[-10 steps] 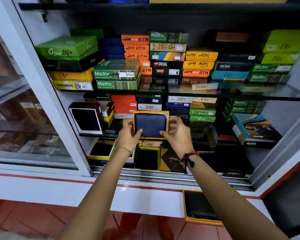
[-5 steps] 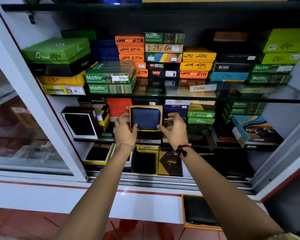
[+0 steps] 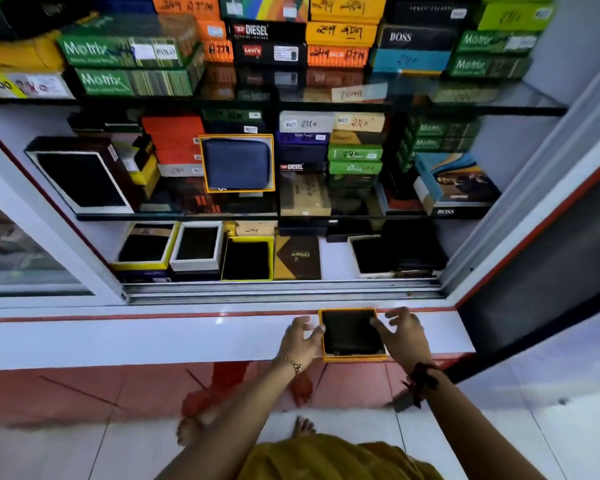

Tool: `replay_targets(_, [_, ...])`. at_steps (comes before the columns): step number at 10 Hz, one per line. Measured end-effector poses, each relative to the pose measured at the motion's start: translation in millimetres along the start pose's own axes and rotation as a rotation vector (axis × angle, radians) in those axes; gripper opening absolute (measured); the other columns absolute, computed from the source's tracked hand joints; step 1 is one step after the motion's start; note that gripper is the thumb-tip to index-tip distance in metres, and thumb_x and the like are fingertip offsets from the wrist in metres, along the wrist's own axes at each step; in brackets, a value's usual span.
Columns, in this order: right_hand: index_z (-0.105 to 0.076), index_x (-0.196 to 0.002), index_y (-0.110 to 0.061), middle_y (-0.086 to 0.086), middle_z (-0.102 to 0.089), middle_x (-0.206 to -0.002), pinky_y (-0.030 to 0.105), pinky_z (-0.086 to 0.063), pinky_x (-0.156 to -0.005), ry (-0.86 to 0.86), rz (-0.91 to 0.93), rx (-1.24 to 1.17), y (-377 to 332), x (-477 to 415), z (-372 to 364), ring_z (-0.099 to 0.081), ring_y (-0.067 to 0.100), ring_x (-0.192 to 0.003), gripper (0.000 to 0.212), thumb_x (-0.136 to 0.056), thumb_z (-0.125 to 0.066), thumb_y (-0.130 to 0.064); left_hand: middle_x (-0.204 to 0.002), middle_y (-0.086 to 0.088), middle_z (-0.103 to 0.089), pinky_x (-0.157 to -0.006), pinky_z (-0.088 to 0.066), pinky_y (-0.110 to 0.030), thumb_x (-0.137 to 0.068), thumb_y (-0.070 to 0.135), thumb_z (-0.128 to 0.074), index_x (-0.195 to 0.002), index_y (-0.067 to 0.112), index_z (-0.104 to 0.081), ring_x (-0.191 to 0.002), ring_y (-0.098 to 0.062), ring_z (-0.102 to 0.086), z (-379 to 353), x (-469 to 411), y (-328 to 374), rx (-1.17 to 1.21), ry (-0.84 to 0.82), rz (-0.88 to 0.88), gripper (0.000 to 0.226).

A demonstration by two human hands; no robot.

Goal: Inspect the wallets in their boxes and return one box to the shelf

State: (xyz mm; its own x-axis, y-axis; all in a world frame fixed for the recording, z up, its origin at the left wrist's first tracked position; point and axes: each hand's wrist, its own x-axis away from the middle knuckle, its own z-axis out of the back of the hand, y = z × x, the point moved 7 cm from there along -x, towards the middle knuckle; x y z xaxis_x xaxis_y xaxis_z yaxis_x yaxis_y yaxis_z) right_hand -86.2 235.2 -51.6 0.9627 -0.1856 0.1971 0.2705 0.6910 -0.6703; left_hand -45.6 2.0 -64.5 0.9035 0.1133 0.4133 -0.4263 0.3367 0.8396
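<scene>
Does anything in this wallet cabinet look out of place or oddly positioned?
Yes: the orange-rimmed box holding a black wallet sits on the white ledge outside the cabinet, its near edge overhanging. The left hand and right hand flank it.

Blue wallet box (image 3: pixel 237 163) left on shelf, both hands now at black wallet box (image 3: pixel 352 334) on ledge (image 3: pixel 153 336).

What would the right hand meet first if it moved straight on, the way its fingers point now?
Probably the black wallet in the orange-rimmed box. The right hand points left across the ledge, its fingertips already at the box's right edge; contact is unclear.
</scene>
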Motion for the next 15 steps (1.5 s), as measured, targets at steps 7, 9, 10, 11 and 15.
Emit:
replay_targets(7, [-0.06,-0.13,-0.016,-0.003,-0.068,-0.114,0.025,-0.057,-0.077,0.145,0.301,-0.442,-165.1,5.0,120.2,-0.072,0.014,-0.09,0.041,-0.091,-0.072,-0.022,-0.111,0.005,-0.06,-0.092,-0.056,-0.042,-0.081,0.027,-0.074,-0.116,0.021,-0.047,-0.108,-0.018,-0.063,99.5,10.7,207.7,0.049,0.312,-0.49,0.044])
replay_targets(9, [-0.057,-0.128,-0.011,0.007,-0.071,-0.122,0.043,-0.059,-0.091,0.229,0.317,-0.289,-218.9,-72.8,108.9,-0.073,0.023,-0.09,0.043,-0.089,-0.074,-0.017,-0.128,-0.007,-0.062,-0.091,-0.057,-0.047,-0.077,0.014,-0.077,-0.12,0.021,-0.044,-0.106,-0.028,-0.066,119.3,-50.8,248.2,-0.101,0.457,-0.446,0.055])
replay_targets(10, [-0.058,-0.125,-0.012,0.011,-0.073,-0.121,0.045,-0.058,-0.095,0.226,0.288,-0.232,-229.2,-96.4,98.0,-0.073,0.03,-0.103,0.041,-0.087,-0.075,-0.016,-0.126,-0.011,-0.063,-0.092,-0.056,-0.046,-0.077,0.011,-0.077,-0.12,0.018,-0.044,-0.105,-0.029,-0.066,123.1,-72.4,248.7,-0.11,0.48,-0.401,0.055])
replay_targets(11, [-0.06,-0.123,-0.011,0.017,-0.073,-0.118,0.044,-0.057,-0.094,0.256,0.262,-0.129,-242.6,-112.9,92.4,-0.069,0.035,-0.112,0.038,-0.089,-0.072,-0.02,-0.123,-0.013,-0.065,-0.093,-0.055,-0.043,-0.079,0.013,-0.076,-0.123,0.015,-0.044,-0.107,-0.031,-0.065,130.4,-92.2,252.7,-0.157,0.523,-0.373,0.054])
replay_targets(15, [-0.054,-0.135,-0.012,0.014,-0.056,-0.135,0.051,-0.049,-0.1,0.484,0.438,0.038,-249.8,-92.7,103.3,-0.054,0.035,-0.126,0.049,-0.094,-0.061,-0.038,-0.132,-0.004,-0.054,-0.091,-0.053,-0.038,-0.09,0.035,-0.06,-0.129,0.02,-0.047,-0.118,-0.022,-0.056,126.5,-54.2,251.9,-0.267,0.709,-0.625,0.044])
